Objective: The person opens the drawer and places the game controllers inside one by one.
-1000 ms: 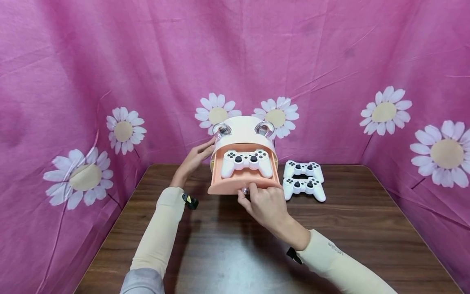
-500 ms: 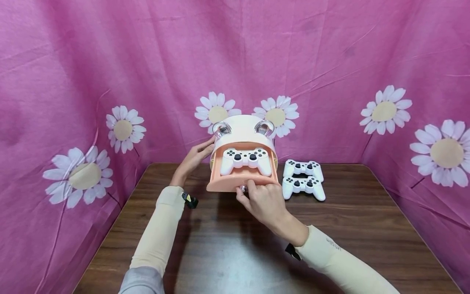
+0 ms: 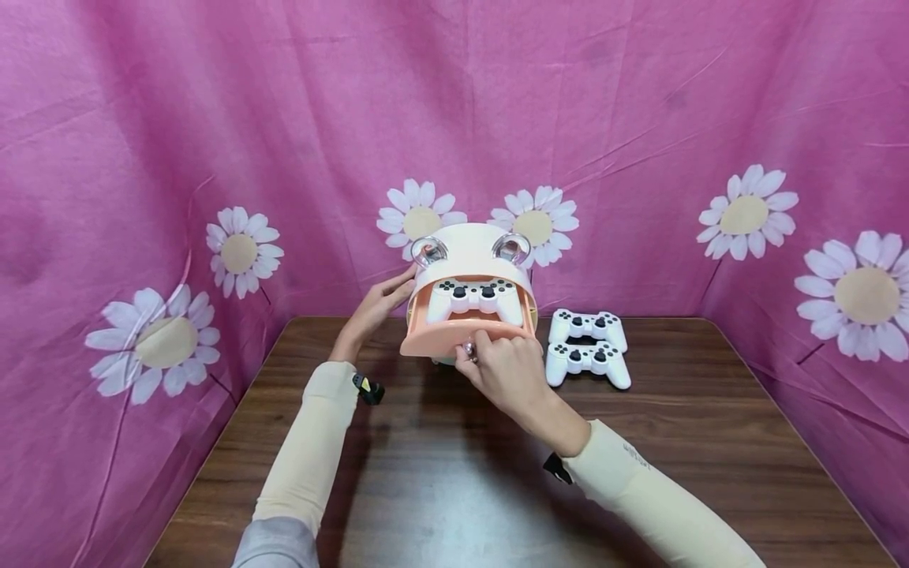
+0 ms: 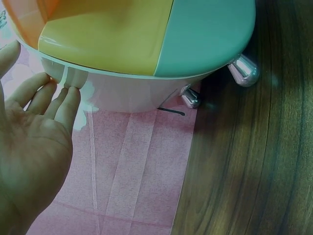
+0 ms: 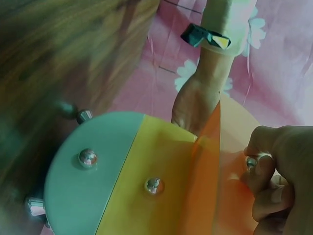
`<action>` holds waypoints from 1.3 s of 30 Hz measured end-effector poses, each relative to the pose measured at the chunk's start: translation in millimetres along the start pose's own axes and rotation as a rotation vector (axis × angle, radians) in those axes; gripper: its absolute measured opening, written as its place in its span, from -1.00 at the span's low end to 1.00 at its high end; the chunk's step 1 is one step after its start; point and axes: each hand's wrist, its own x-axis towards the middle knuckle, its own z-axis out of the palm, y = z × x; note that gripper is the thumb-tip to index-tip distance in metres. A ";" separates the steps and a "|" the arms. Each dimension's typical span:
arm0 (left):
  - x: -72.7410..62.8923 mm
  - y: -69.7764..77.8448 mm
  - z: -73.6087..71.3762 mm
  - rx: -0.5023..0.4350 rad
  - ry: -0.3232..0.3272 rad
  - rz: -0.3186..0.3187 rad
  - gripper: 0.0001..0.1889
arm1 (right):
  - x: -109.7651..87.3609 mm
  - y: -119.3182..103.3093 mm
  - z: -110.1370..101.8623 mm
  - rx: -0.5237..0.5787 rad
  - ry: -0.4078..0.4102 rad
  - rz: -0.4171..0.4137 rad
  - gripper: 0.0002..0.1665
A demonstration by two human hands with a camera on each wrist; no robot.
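Note:
A small rounded cabinet (image 3: 470,251) with a white top and two clear domes stands at the back of the table. Its top peach drawer (image 3: 432,339) is pulled part way out, and inside lies a white game controller (image 3: 474,300). My right hand (image 3: 517,380) pinches the silver drawer knob (image 5: 251,162) between thumb and curled fingers. With fingers extended, my left hand (image 4: 36,142) touches the cabinet's white side. Below, the yellow drawer (image 5: 146,188) and the green drawer (image 5: 90,188) are closed, as the right wrist view shows.
To the cabinet's right, two more white controllers, a rear one (image 3: 586,325) and a front one (image 3: 586,360), lie one in front of the other on the brown wooden table (image 3: 454,489). A pink flowered curtain (image 3: 454,110) surrounds the table's back and sides.
My right hand has moved away from me, pushing the peach drawer further into the cabinet, with the controller carried along inside it. My left hand stays against the cabinet's side.

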 end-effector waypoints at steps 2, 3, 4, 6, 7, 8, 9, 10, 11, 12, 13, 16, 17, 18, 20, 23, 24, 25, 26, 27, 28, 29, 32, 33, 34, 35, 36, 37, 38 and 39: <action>0.6 -0.3 -0.4 0.001 -0.005 0.009 -0.38 | 2.0 2.7 2.1 0.002 -0.007 0.010 -0.56; 0.6 -0.2 -0.7 -0.002 -0.008 0.011 -0.38 | 3.1 4.0 3.1 0.003 -0.013 0.018 -0.57; 0.8 -0.3 -1.0 -0.004 -0.011 0.014 -0.38 | 4.3 5.3 4.0 0.004 -0.019 0.026 -0.57; 1.2 -0.7 -1.7 -0.007 -0.011 0.016 -0.38 | 6.4 7.5 6.1 0.005 -0.029 0.039 -0.58; 1.0 -0.7 -2.1 -0.009 -0.012 0.017 -0.38 | 7.4 8.6 7.1 0.006 -0.035 0.043 -0.59; 0.8 -0.7 -2.3 -0.009 -0.011 0.016 -0.38 | 8.3 9.5 8.2 0.006 -0.040 0.046 -0.59; 0.5 -0.6 -2.4 -0.011 -0.011 0.015 -0.38 | 9.4 10.3 9.2 0.006 -0.043 0.048 -0.59; 0.4 -0.8 -2.6 -0.010 -0.012 0.014 -0.38 | 10.3 11.1 10.3 0.007 -0.045 0.049 -0.59; 0.3 -0.9 -2.7 -0.011 -0.012 0.014 -0.38 | 11.3 12.0 11.4 0.007 -0.047 0.050 -0.59; 0.2 -1.0 -2.7 -0.012 -0.012 0.014 -0.37 | 12.4 13.0 12.7 0.008 -0.049 0.050 -0.59; 0.2 -1.1 -2.7 -0.014 -0.011 0.014 -0.37 | 13.8 14.1 14.0 0.011 -0.052 0.049 -0.59; 0.7 -1.4 -2.8 -0.012 -0.011 0.018 -0.36 | 18.3 18.4 18.8 0.017 -0.056 0.053 -0.60; 1.0 -1.3 -2.8 -0.013 -0.012 0.019 -0.35 | 19.9 20.1 20.6 0.017 -0.055 0.056 -0.61; 1.1 -1.1 -2.8 -0.011 -0.014 0.020 -0.34 | 21.5 21.9 22.5 0.015 -0.055 0.059 -0.61; 1.0 -0.6 -2.8 -0.005 -0.016 0.018 -0.34 | 24.5 25.1 26.2 0.005 -0.052 0.068 -0.61; 0.6 0.1 -2.5 -0.005 -0.023 0.010 -0.33 | 27.5 29.1 31.7 -0.018 -0.052 0.082 -0.60; 0.5 0.1 -2.4 -0.004 -0.021 0.008 -0.34 | 28.2 30.1 33.4 -0.022 -0.057 0.088 -0.60; 0.4 0.1 -2.1 -0.005 -0.021 0.007 -0.34 | 28.9 31.0 34.9 -0.024 -0.065 0.094 -0.60; 0.3 0.2 -1.9 -0.009 -0.020 0.007 -0.34 | 29.3 32.0 36.4 -0.025 -0.072 0.101 -0.60; 0.2 0.4 -1.6 -0.010 -0.021 0.006 -0.34 | 29.9 32.7 37.7 -0.025 -0.081 0.108 -0.60; 0.2 0.3 -1.4 -0.012 -0.020 0.006 -0.34 | 30.4 33.4 38.9 -0.024 -0.092 0.115 -0.60; 0.3 0.3 -1.4 -0.013 -0.018 0.006 -0.35 | 31.0 34.0 39.9 -0.024 -0.103 0.123 -0.60; 0.4 0.3 -1.5 -0.016 -0.020 0.005 -0.36 | 33.2 34.8 42.0 -0.023 -0.128 0.145 -0.61; 0.6 0.1 -1.6 -0.016 -0.022 0.006 -0.36 | 34.0 35.1 42.7 -0.025 -0.137 0.152 -0.62; 0.7 -0.2 -1.8 -0.016 -0.023 0.007 -0.37 | 34.6 35.4 43.5 -0.027 -0.144 0.158 -0.63; 0.8 -0.5 -1.8 -0.014 -0.023 0.007 -0.38 | 35.2 35.7 43.9 -0.028 -0.151 0.165 -0.64; 0.9 -1.0 -1.8 -0.014 -0.023 0.008 -0.38 | 35.8 36.0 44.3 -0.028 -0.160 0.173 -0.64; 1.2 -1.4 -1.9 -0.011 -0.021 0.009 -0.38 | 36.5 36.3 44.9 -0.031 -0.168 0.179 -0.64; 1.1 -1.7 -1.9 -0.008 -0.020 0.010 -0.38 | 37.1 36.7 45.4 -0.031 -0.179 0.186 -0.64; 0.9 -1.8 -1.9 -0.004 -0.019 0.009 -0.38 | 37.7 37.0 46.0 -0.033 -0.190 0.193 -0.63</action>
